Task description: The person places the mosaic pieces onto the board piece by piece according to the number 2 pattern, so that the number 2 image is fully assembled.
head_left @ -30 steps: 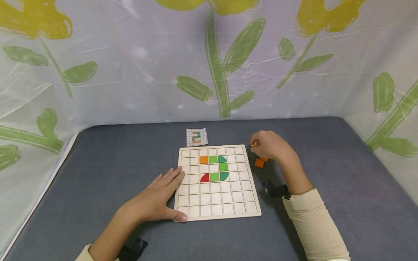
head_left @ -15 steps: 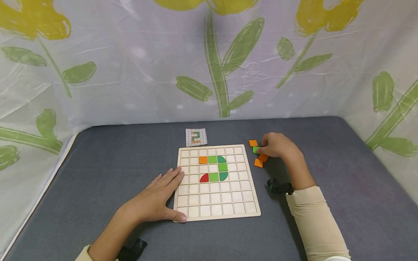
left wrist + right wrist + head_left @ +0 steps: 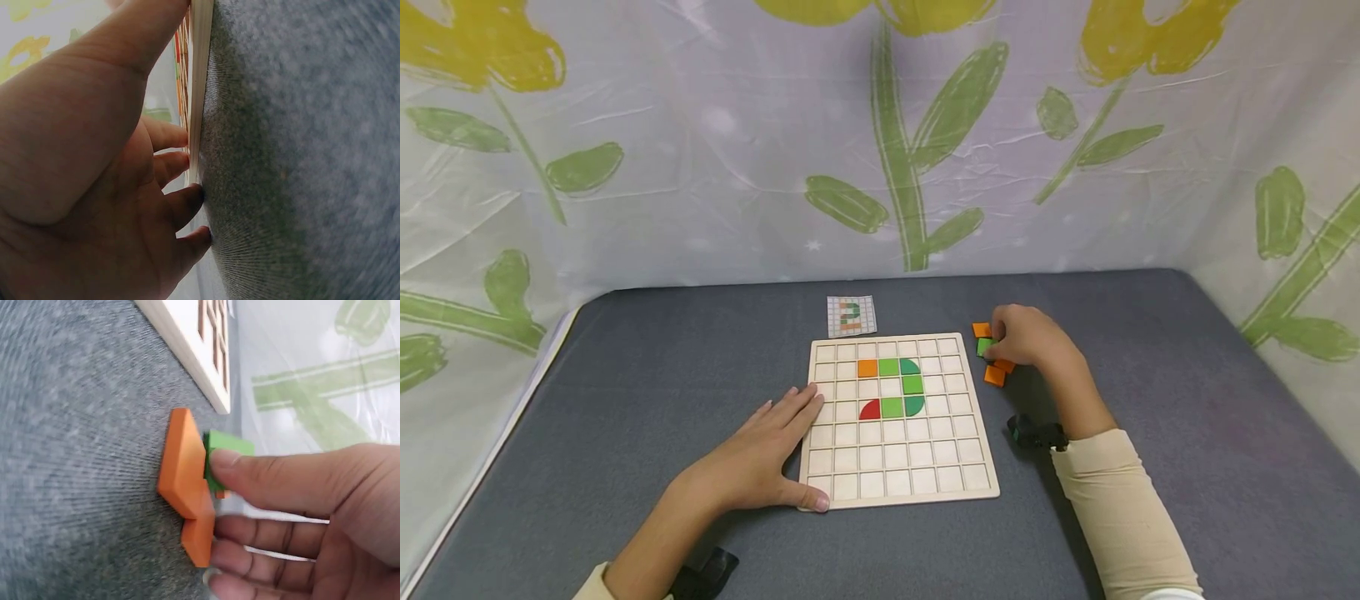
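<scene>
My left hand (image 3: 767,450) rests at the left side of a wooden grid board (image 3: 897,479), fingers spread along its edge and thumb on its near corner. In the left wrist view those fingers (image 3: 172,165) touch the board's rim. Beyond the board's right side, my right hand (image 3: 1033,337) pinches a green square tile (image 3: 984,346). The thumb lies on the green tile (image 3: 230,442) in the right wrist view; the index fingertip is hidden behind it. Orange square tiles (image 3: 995,376) lie around that hand, two of them touching (image 3: 181,465).
On the board sit an orange square (image 3: 867,367), several green squares (image 3: 913,384), dark green quarter-round tiles (image 3: 914,406) and a red quarter-round (image 3: 870,409). A small printed pattern card (image 3: 852,316) lies behind the board on the grey tabletop (image 3: 700,350). A flowered cloth (image 3: 737,167) hangs behind.
My right hand has come away from an orange tile at the back, which now lies on the table, and has taken the green tile, shifting it slightly. My left hand stays put.
</scene>
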`<state>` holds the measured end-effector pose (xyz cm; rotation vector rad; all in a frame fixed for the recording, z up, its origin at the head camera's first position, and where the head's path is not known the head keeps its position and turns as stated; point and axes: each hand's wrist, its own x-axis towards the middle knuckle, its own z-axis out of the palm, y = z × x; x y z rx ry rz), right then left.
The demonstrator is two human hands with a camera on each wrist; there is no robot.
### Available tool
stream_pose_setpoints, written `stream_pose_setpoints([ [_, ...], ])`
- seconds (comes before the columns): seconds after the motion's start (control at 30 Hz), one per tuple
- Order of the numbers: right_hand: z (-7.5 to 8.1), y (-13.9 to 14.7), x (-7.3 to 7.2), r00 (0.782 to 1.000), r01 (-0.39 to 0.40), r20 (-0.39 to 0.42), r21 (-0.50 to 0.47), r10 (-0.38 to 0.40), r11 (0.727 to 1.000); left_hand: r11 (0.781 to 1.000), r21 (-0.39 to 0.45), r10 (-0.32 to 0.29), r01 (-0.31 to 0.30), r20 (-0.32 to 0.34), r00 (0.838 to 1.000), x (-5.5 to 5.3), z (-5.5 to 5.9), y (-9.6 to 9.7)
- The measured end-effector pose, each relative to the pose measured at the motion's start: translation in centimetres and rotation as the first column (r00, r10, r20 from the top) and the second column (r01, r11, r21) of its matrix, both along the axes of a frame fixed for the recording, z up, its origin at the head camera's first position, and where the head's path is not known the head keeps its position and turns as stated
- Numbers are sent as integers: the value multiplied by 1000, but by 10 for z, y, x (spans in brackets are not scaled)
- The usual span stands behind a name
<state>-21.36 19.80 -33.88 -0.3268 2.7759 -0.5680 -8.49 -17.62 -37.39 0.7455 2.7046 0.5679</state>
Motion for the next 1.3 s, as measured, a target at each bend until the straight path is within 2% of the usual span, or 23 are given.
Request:
stream_pose_setpoints([
  [0.2,0,1,-3,1000,-28,-11,-91,28,995,1000,-10,-3,3,-8,1000,0,-1,0],
  [0.33,2,-1,-3,1000,-20,-6,-147,19,989,1000,-7,-2,2,-4,1000,-1,0,0],
  [0.53,3,-2,-2,1000,-10,1,-171,10,985,1000,-6,-1,1,2,1000,-1,0,0],
  [0.8,7,-6,2,998,-43,44,-228,54,973,1000,-5,-1,1,3,1000,0,-1,0],
  [1.07,11,-18,6,987,-96,105,-237,124,967,1000,-7,2,-2,8,1000,0,0,0],
  [1.3,5,-25,6,982,-180,20,-184,186,966,1000,-8,5,-5,8,1000,0,0,1],
])
